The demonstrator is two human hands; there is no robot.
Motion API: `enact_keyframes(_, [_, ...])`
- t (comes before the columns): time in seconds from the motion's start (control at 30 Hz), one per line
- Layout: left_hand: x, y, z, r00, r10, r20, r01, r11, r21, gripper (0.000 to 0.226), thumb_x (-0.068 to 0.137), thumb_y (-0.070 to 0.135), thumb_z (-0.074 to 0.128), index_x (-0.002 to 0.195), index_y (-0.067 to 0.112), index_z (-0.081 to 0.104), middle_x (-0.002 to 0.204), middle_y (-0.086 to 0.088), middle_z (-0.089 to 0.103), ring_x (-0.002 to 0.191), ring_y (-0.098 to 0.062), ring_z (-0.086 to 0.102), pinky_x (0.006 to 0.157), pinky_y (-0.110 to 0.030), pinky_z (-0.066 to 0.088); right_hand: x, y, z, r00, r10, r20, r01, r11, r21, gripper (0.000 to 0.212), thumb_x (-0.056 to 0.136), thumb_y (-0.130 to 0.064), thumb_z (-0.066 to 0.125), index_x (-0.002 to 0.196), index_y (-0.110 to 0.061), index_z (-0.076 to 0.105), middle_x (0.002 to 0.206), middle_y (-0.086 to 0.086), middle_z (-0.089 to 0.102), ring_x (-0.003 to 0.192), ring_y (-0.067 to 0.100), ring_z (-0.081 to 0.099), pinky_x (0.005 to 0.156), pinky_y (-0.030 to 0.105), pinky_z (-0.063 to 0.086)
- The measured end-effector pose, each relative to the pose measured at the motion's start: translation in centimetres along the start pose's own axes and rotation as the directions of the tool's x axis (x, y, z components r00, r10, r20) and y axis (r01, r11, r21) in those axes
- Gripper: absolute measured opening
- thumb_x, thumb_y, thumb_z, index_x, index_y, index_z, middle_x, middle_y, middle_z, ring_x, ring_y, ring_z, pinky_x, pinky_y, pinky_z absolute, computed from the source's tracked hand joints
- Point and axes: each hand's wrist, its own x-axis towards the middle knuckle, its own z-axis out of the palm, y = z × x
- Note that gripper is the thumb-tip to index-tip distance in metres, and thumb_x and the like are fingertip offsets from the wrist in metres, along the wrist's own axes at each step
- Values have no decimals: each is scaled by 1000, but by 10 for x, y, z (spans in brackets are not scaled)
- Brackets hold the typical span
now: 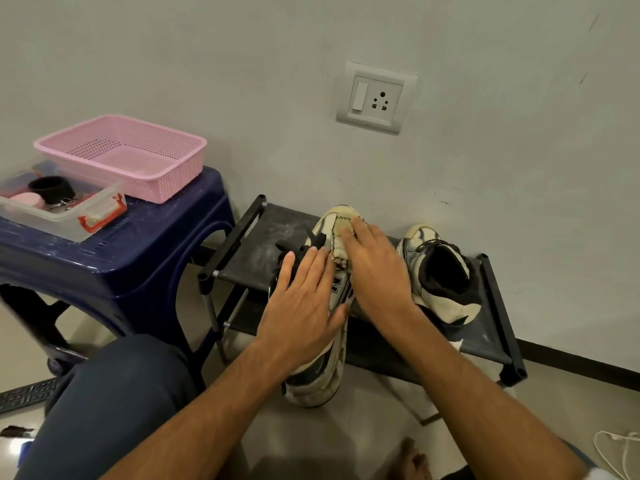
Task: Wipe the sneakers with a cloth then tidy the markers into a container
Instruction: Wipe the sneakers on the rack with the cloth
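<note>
A cream and black sneaker [320,375] lies lengthwise on the front of a low black shoe rack [491,327], toe toward the wall. My left hand [304,303] rests flat on its side with straight fingers. My right hand [375,268] presses a small pale cloth [341,225] with dark stitched edging onto the toe area; most of the cloth is hidden under the fingers. The second sneaker [438,271] stands on the rack to the right. A pink mesh basket [121,155] sits on a blue stool. No markers can be made out.
The blue plastic stool [114,258] at left also carries a clear lidded box [62,209] with a black cup and small items. A wall socket [375,98] is above the rack. A white cable [620,452] lies at bottom right, a keyboard [27,393] at lower left.
</note>
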Motion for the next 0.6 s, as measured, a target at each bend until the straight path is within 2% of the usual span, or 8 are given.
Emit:
enact_keyframes(0.07, [-2, 0, 2, 1000, 4, 6, -4, 1000, 17, 74, 95, 56, 22, 150, 7, 28, 156, -11, 29, 146, -24, 21, 118, -52, 16, 23, 7, -6, 999, -3, -39, 2, 1000, -22, 56, 89, -6, 62, 141, -12, 41, 145, 10, 41, 127, 28, 45, 103, 36, 41])
enact_keyframes(0.13, [-3, -1, 2, 1000, -10, 5, 10, 1000, 8, 75, 96, 57, 19, 152, 8, 20, 158, -10, 24, 147, -23, 17, 119, -51, 13, 44, 10, -13, 999, -2, -45, 3, 1000, 29, 43, 91, -4, 58, 132, -15, 53, 129, 5, 54, 111, 26, 54, 88, 36, 49])
enact_keyframes(0.2, [-3, -4, 2, 999, -36, 9, 37, 999, -14, 75, 96, 58, 16, 154, 10, 14, 160, -9, 18, 148, -22, 12, 120, -49, 9, 56, 12, -17, 999, -23, -22, 25, 995, 98, 40, 91, -2, 56, 128, -17, 59, 122, 2, 58, 107, 27, 57, 83, 38, 51])
enact_keyframes(0.33, [-2, -7, 3, 997, -75, 20, 75, 997, -25, 77, 94, 61, 7, 154, 12, 9, 161, -6, 15, 149, -20, 8, 120, -49, 7, 50, 1, -20, 1000, -14, -13, 15, 997, 74, 39, 91, 0, 56, 126, -17, 62, 126, 3, 58, 110, 26, 56, 85, 37, 51])
enact_keyframes(0.43, [2, -10, 3, 994, -108, 12, 108, 994, -11, 78, 95, 61, 8, 152, 9, 18, 158, -9, 23, 147, -22, 18, 118, -51, 16, 30, -5, -26, 998, -39, 43, 36, 998, 58, 38, 90, 1, 53, 120, -17, 66, 125, 2, 60, 113, 25, 55, 88, 37, 51])
enact_keyframes(0.53, [6, -9, 4, 994, -113, 5, 113, 993, -27, 78, 95, 60, 14, 150, 6, 28, 154, -11, 32, 144, -25, 27, 117, -53, 21, 9, -6, -35, 984, -84, 154, 77, 996, 54, 40, 91, -3, 54, 126, -21, 64, 131, 1, 59, 119, 23, 54, 95, 37, 49])
enact_keyframes(0.6, [5, -6, 5, 995, -96, -1, 96, 995, -29, 80, 95, 61, 15, 149, 5, 29, 154, -12, 34, 144, -26, 28, 117, -53, 21, -3, -4, -34, 978, -116, 176, 108, 993, 54, 41, 92, -7, 57, 130, -21, 59, 136, 1, 55, 124, 24, 50, 100, 39, 46])
